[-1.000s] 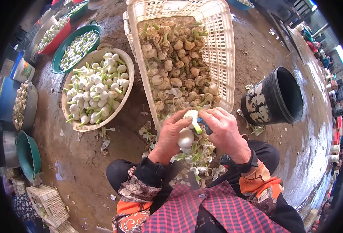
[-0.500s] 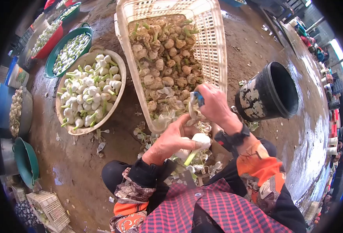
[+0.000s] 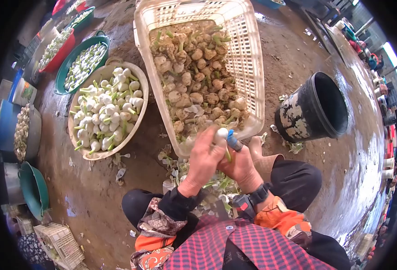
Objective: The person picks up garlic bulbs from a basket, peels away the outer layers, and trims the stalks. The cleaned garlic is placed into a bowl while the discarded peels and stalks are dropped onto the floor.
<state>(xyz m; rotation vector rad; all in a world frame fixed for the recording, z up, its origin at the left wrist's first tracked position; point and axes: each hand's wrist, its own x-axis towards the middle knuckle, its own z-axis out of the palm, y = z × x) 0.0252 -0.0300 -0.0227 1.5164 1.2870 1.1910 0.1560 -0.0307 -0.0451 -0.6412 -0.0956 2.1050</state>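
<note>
Garlic bulb clamped in left hand; right hand just beside, blue-wrapped digit near bulb, own grip can't tell. Beyond grip: crate, brown garlic inside. Left: basin heaped with white garlic. Right: black bucket, boot nearer. Below: peel scraps.

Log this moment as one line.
left hand: holds white garlic bulb | right hand: beside its green stem | crate: brownish bulbs inside
</note>
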